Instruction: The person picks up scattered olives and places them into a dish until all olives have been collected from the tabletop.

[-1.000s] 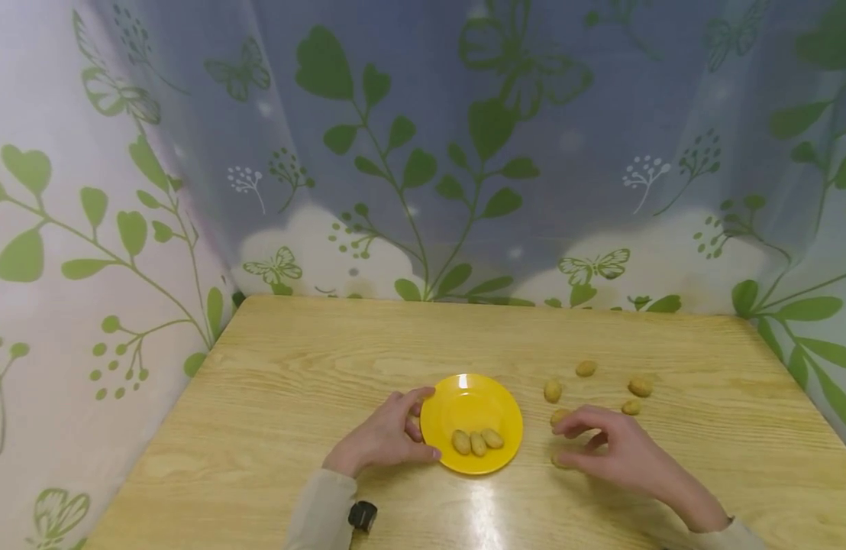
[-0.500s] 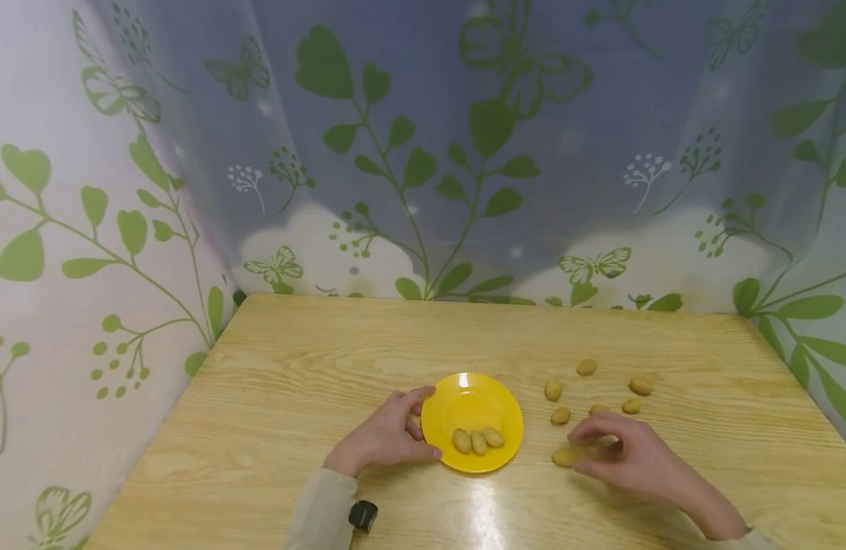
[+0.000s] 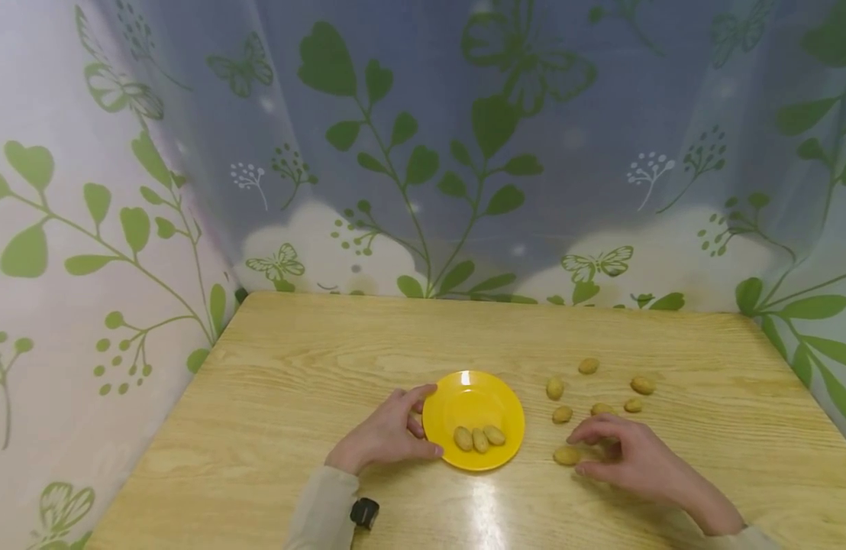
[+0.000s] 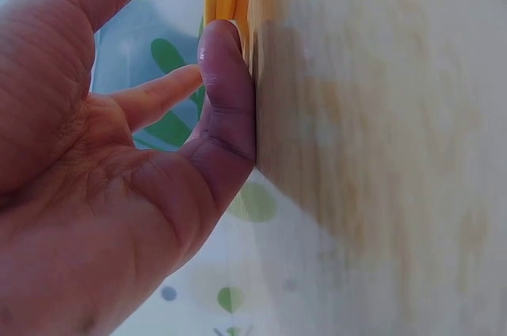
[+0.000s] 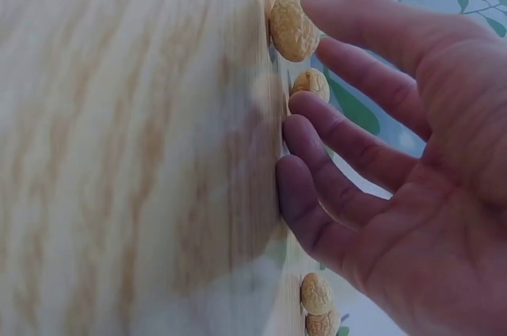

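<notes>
My left hand (image 3: 389,429) grips the left side of a round yellow plate (image 3: 467,387), its thumb and fingers spread along the rim. On the plate lie three tan, oval, wrinkled nuts (image 3: 480,440) in a row, near its front. To the right, my right hand (image 3: 622,451) is held low over the table with its fingers loosely bent and nothing pinched. Just left of its fingertips is a loose nut (image 3: 566,455); in the right wrist view the thumb tip overlaps this nut (image 5: 293,28), and I cannot tell whether they touch. Another nut (image 3: 603,410) is partly hidden behind the hand.
Several more nuts are scattered on the wooden table (image 3: 327,344) behind the right hand, among them one at the far side (image 3: 589,366) and one at the right (image 3: 642,385). A leaf-patterned curtain (image 3: 423,153) stands along the table's back and sides.
My right hand has shifted right and slightly down, uncovering the nuts left of its fingers. My left hand and the plate have stayed in place.
</notes>
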A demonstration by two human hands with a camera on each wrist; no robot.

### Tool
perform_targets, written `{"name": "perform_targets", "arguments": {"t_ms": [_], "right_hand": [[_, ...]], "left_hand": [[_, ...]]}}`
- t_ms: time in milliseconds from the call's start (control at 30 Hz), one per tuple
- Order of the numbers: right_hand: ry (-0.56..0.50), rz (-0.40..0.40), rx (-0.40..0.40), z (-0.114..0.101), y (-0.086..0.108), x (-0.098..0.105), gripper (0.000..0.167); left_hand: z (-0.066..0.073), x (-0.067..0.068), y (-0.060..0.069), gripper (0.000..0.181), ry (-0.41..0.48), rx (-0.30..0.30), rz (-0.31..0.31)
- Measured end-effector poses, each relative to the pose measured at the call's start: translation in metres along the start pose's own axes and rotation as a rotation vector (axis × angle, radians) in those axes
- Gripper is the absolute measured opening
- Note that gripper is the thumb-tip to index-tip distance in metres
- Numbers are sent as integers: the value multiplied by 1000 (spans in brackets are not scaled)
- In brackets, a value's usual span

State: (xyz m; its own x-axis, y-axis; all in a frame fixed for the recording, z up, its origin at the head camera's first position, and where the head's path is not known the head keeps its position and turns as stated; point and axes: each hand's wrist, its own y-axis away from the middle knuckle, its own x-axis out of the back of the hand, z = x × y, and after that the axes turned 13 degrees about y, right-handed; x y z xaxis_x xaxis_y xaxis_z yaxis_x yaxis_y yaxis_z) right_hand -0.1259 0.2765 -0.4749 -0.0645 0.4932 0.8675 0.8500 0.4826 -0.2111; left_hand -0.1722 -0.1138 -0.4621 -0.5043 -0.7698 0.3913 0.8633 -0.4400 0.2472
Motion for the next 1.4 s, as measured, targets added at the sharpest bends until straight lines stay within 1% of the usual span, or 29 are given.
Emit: {"name": "perform_targets", "arguments": {"t_ms": [167,300,567,700,900,1400], "right_hand": [[35,-4,-5,0,-1,-1,28],[32,-12,-13,0,-1,-1,27],[-4,-3,-2,-1,-1,-3,26],[-18,2,-1,-1,-2,-4,25],[-41,-15,-15,-1,-2,-4,22],[-46,-11,-17,-2,-2,-5,21]], "left_hand": [[-1,0,0,95,-4,-2,-2],[-1,0,-1,94,-15,0,1],[-1,0,0,94,-19,-11,1],[-1,0,0,95,-20,-4,4],[-2,0,0,95,-23,-5,5],[-2,0,-1,94,-20,0,2]]}}
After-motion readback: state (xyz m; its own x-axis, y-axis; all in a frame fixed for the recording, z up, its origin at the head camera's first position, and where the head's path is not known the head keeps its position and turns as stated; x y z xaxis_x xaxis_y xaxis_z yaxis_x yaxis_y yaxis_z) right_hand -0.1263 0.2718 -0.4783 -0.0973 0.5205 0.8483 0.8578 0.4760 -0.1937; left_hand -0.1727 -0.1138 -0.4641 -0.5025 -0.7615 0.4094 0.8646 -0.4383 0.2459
